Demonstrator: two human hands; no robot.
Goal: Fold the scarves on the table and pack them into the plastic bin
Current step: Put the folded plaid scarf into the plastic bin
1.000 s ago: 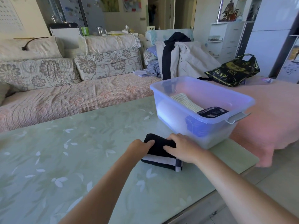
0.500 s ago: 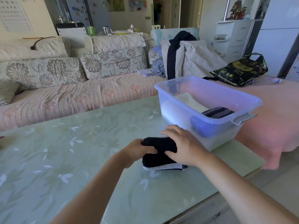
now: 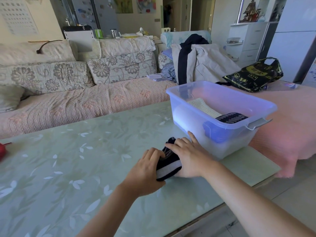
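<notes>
A folded dark navy scarf (image 3: pixel 168 165) with a white stripe lies on the green glass table (image 3: pixel 71 159), just in front of the clear plastic bin (image 3: pixel 220 124). My left hand (image 3: pixel 145 170) grips its left side. My right hand (image 3: pixel 189 156) lies over its top and right side, fingers wrapped round it, index finger near the bin wall. Inside the bin I see a cream knitted scarf (image 3: pixel 203 106) and a dark scarf with thin white stripes (image 3: pixel 230 117). Something blue shows through the bin's front wall.
A red object (image 3: pixel 2 151) sits at the table's left edge. A pink-covered surface (image 3: pixel 287 117) with a black bag (image 3: pixel 254 75) stands right of the bin. A sofa (image 3: pixel 77 100) runs behind the table. The table's near-right edge drops to floor.
The scarf bundle has become narrower and turned end-on. Both hands have closed in on its sides, my right hand shifting toward the bin.
</notes>
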